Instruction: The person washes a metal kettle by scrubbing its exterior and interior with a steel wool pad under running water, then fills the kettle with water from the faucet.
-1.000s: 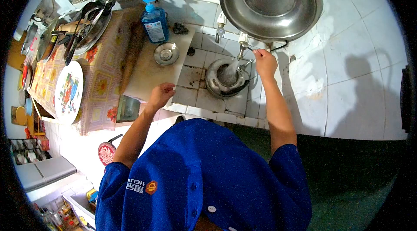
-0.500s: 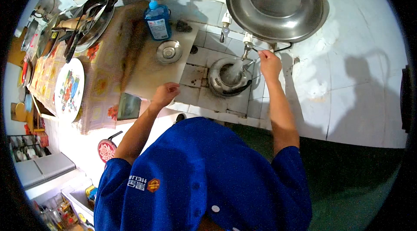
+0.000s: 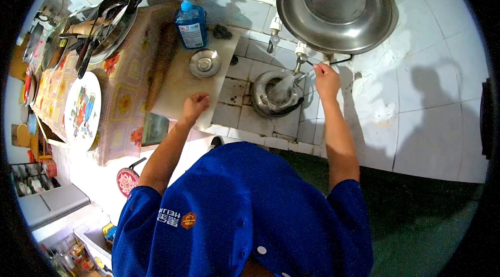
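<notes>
Water runs from a wall tap (image 3: 300,58) into the open top of a metal kettle (image 3: 265,105), which stands in the tiled sink (image 3: 234,113). My right hand (image 3: 327,83) is closed, its fingers pinching the tap's thin handle (image 3: 311,63). To the left, my left hand (image 3: 196,107) hovers over the edge of the pale board, fingers curled in with nothing visible in them. A round metal lid (image 3: 204,62) with a knob lies on the board beyond that hand, beside a blue pump bottle (image 3: 191,27).
A large metal pan (image 3: 336,9) hangs on the wall above the tap. A second tap (image 3: 274,35) is beside the first. A dark scrubber (image 3: 222,32) lies near the bottle. On the left, a patterned cloth (image 3: 122,102) carries a floral plate (image 3: 83,110) and cookware.
My left hand has moved slightly left and up, its fingers curling in more. My right hand stays at the tap handle while water keeps running. The view has shifted slightly.
</notes>
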Available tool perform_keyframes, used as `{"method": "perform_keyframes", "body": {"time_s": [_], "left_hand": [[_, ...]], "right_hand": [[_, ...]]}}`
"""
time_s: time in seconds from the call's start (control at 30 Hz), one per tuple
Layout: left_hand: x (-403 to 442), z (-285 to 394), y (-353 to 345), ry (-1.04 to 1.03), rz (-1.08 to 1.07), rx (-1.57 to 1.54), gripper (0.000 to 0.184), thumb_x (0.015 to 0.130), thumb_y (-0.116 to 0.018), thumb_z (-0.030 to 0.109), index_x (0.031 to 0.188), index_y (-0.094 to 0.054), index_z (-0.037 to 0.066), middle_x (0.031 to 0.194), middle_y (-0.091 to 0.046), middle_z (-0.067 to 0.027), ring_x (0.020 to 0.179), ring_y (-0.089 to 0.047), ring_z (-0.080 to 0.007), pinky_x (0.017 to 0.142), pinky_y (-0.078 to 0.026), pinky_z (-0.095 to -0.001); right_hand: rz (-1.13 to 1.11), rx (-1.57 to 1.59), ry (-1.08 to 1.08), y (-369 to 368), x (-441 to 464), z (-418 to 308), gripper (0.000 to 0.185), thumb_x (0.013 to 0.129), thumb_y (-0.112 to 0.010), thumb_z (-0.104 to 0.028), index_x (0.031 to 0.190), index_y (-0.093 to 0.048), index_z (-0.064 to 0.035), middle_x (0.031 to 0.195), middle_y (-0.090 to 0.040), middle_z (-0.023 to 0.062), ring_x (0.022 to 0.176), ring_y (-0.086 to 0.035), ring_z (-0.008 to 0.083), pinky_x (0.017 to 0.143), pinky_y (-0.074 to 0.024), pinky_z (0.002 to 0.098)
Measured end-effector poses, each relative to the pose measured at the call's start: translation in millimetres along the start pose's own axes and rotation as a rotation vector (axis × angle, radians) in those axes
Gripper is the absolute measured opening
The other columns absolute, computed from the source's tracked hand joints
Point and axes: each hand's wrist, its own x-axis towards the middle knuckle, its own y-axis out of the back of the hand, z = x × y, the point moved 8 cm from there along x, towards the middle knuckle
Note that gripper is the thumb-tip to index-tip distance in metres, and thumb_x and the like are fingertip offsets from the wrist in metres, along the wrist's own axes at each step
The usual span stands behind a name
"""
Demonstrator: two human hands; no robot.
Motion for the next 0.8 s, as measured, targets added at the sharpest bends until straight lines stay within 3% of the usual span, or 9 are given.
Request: {"method": "perform_keyframes", "body": {"time_s": [0.07, 0.17, 0.23, 0.37, 0.43, 0.5, 0.6, 0.67, 0.8], "left_hand": [[1, -4, 5, 0.116, 0.051, -0.148, 0.027, 0.087, -0.065, 0.016, 0.108, -0.062, -0.001, 0.081, -0.063, -0.0046, 0.066, -0.057, -0.0106, 0.061, -0.048, -0.0236], [14, -20, 8, 0.110, 0.010, -0.272, 0.026, 0.089, -0.062, 0.019, 0.108, -0.062, 0.000, 0.086, -0.066, -0.0067, 0.072, -0.061, -0.0146, 0.064, -0.051, -0.0277], [13, -20, 9, 0.136, 0.015, -0.261, 0.026, 0.089, -0.062, 0.019, 0.108, -0.062, 0.000, 0.087, -0.065, -0.0065, 0.074, -0.062, -0.0150, 0.065, -0.051, -0.0276], [13, -22, 10, 0.140, 0.036, -0.311, 0.027, 0.088, -0.063, 0.018, 0.108, -0.061, 0.000, 0.091, -0.065, -0.0064, 0.078, -0.063, -0.0157, 0.067, -0.051, -0.0272], [13, -24, 9, 0.148, 0.026, -0.300, 0.027, 0.088, -0.064, 0.018, 0.108, -0.061, 0.000, 0.091, -0.065, -0.0062, 0.078, -0.062, -0.0155, 0.068, -0.051, -0.0270], [11, -24, 9, 0.157, 0.017, -0.288, 0.027, 0.088, -0.064, 0.018, 0.108, -0.061, 0.000, 0.092, -0.065, -0.0060, 0.078, -0.062, -0.0152, 0.068, -0.051, -0.0267], [4, -15, 9, 0.132, -0.011, -0.291, 0.026, 0.088, -0.064, 0.019, 0.107, -0.061, 0.001, 0.090, -0.064, -0.0052, 0.077, -0.061, -0.0146, 0.068, -0.051, -0.0265], [-3, -4, 7, 0.083, -0.022, -0.330, 0.019, 0.088, -0.063, 0.014, 0.101, -0.062, 0.000, 0.080, -0.061, -0.0018, 0.065, -0.056, -0.0095, 0.060, -0.047, -0.0227], [-11, -6, 9, 0.142, 0.073, -0.368, 0.018, 0.088, -0.062, 0.013, 0.100, -0.061, 0.000, 0.080, -0.061, -0.0019, 0.065, -0.056, -0.0094, 0.059, -0.045, -0.0222]], "right_hand": [[0.005, 0.002, -0.001, 0, -1, -1, 0.022, 0.083, -0.066, -0.029, 0.089, -0.070, -0.0089, 0.077, -0.066, 0.0129, 0.067, -0.062, 0.0300, 0.061, -0.0459, 0.0352], [-0.006, 0.035, -0.030, -1, -1, 2, 0.022, 0.083, -0.066, -0.029, 0.089, -0.070, -0.0078, 0.077, -0.066, 0.0133, 0.068, -0.063, 0.0287, 0.061, -0.0462, 0.0348], [0.027, 0.040, 0.018, -2, -1, 2, 0.026, 0.085, -0.061, -0.037, 0.087, -0.070, -0.0131, 0.077, -0.066, 0.0120, 0.072, -0.063, 0.0332, 0.063, -0.0472, 0.0413], [0.013, 0.037, -0.017, -3, -1, 4, 0.026, 0.085, -0.060, -0.037, 0.086, -0.070, -0.0129, 0.077, -0.066, 0.0125, 0.072, -0.063, 0.0338, 0.063, -0.0471, 0.0415], [0.000, 0.009, -0.001, -2, 0, 1, 0.024, 0.084, -0.065, -0.029, 0.089, -0.069, -0.0066, 0.078, -0.067, 0.0144, 0.069, -0.064, 0.0278, 0.062, -0.0470, 0.0349], [0.001, -0.016, -0.002, 0, 0, -2, 0.024, 0.084, -0.065, -0.030, 0.089, -0.069, -0.0068, 0.077, -0.066, 0.0147, 0.069, -0.064, 0.0287, 0.062, -0.0469, 0.0352], [0.012, -0.027, 0.011, 1, 0, -4, 0.023, 0.084, -0.065, -0.030, 0.089, -0.069, -0.0072, 0.076, -0.066, 0.0150, 0.068, -0.063, 0.0301, 0.061, -0.0466, 0.0357], [0.021, -0.014, 0.024, -1, 0, -3, 0.023, 0.084, -0.065, -0.030, 0.089, -0.069, -0.0074, 0.075, -0.065, 0.0150, 0.067, -0.062, 0.0308, 0.061, -0.0464, 0.0359], [0.006, 0.003, 0.011, -4, 0, 2, 0.024, 0.084, -0.065, -0.031, 0.089, -0.069, -0.0076, 0.075, -0.065, 0.0147, 0.066, -0.062, 0.0304, 0.061, -0.0461, 0.0359]]}}
